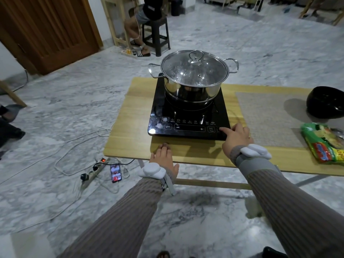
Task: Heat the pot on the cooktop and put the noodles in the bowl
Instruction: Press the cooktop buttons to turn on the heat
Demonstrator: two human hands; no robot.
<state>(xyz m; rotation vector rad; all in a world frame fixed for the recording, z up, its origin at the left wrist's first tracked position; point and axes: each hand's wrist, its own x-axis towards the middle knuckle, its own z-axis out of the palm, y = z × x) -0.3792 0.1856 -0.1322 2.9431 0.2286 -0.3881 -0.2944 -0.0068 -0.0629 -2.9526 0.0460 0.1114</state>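
Currently the right hand reaches to the near right corner of the cooktop, its index fingertip extended onto the control strip at the rightmost key, the other fingers curled and holding nothing; whether the key is actually pressed cannot be told. No display digits are legible, so the heating state is unconfirmed. The left hand lies flat and empty on the near edge of the table, just in front of the cooktop. The pot stands centred on the cooking zone, lid in place, directly beyond the control strip. The noodles, a sealed green packet, lie on the table to the right of the right hand, well apart from it, their long axis running roughly away from the person; the bowl sits beyond the packet at the far right, on the mat. Judgement: the heating step is in hand; the noodle step is not yet begun. The right hand is the nearer to both packet and bowl; a sideways reach to the right would meet the packet first.
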